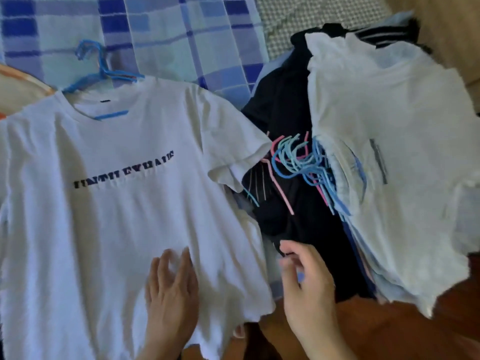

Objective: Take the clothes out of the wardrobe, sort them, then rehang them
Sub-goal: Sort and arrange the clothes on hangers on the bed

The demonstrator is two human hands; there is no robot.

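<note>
- A white T-shirt point(117, 203) with dark block lettering across the chest lies flat, front up, on a blue hanger point(104, 71) whose hook sticks out past the collar.
- To its right, dark garments point(293, 203) lie heaped.
- Another white shirt point(389, 126) tops the right-hand stack.
- A bundle of blue and pink hanger hooks point(298, 162) pokes out between the two.
</note>
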